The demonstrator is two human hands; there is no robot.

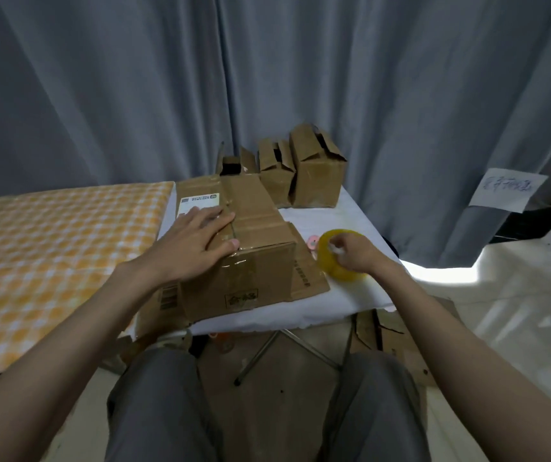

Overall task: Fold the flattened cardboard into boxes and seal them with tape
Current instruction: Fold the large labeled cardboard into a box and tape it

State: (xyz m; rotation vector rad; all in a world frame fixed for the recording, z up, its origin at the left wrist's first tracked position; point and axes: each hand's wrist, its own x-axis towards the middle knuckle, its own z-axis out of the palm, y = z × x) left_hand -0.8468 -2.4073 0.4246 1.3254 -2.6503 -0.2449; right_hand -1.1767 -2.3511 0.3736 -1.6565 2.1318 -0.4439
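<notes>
A folded cardboard box [254, 228] with a white label lies on the white table [360, 295]; tape runs along its top seam and down its front face. My left hand [197, 243] rests flat on the box top, fingers spread, thumb at the front edge. To the right, my right hand [355, 255] grips a yellowish tape roll [339, 261] that rests on the table, fingers curled over its rim. A flat cardboard flap [307, 275] sticks out from under the box toward the roll.
Three folded boxes [314, 175] with open top flaps stand at the table's back edge before a grey curtain. A pink item [312, 243] lies behind the roll. An orange checked cloth [51, 248] covers the surface at left. Flat cardboard [387, 335] lies on the floor under the table.
</notes>
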